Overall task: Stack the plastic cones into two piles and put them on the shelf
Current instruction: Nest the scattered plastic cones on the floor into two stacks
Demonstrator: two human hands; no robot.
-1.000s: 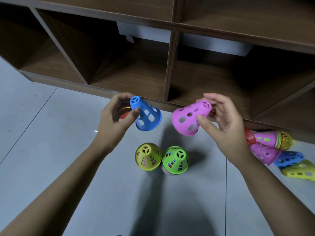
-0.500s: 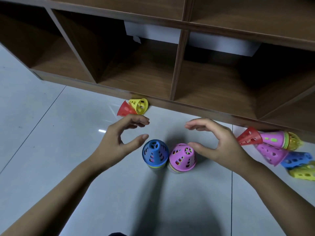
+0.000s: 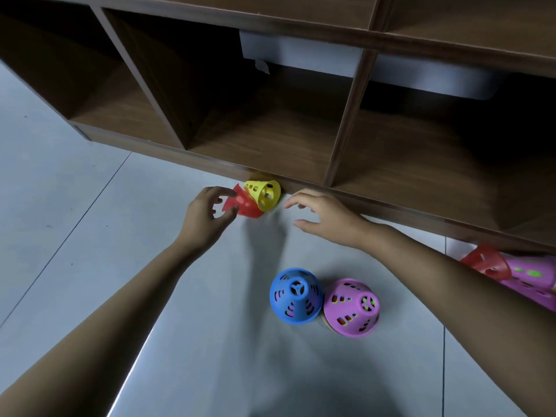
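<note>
The left hand (image 3: pixel 207 215) pinches the rim of the red cone (image 3: pixel 245 206), which lies touching the yellow cone (image 3: pixel 263 195) at the foot of the shelf (image 3: pixel 301 182). The right hand (image 3: pixel 328 218) hovers just beside them, fingers spread, holding nothing. Nearer, the blue-topped pile (image 3: pixel 296 296) and the pink-topped pile (image 3: pixel 352 308) stand touching on the floor (image 3: pixel 90 236).

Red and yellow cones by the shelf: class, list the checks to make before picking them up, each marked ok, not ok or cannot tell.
1. Left hand at the red cone: ok, fingers at its wide rim.
2. Grip closed: cannot tell.
3. Right hand free: ok, open, clear of the yellow cone.
4. Cones separate: cannot tell, they lie touching.
5. Blue-topped pile and pink-topped pile upright: ok.
6. All cones gathered: not ok, loose cones lie on the right.
</note>
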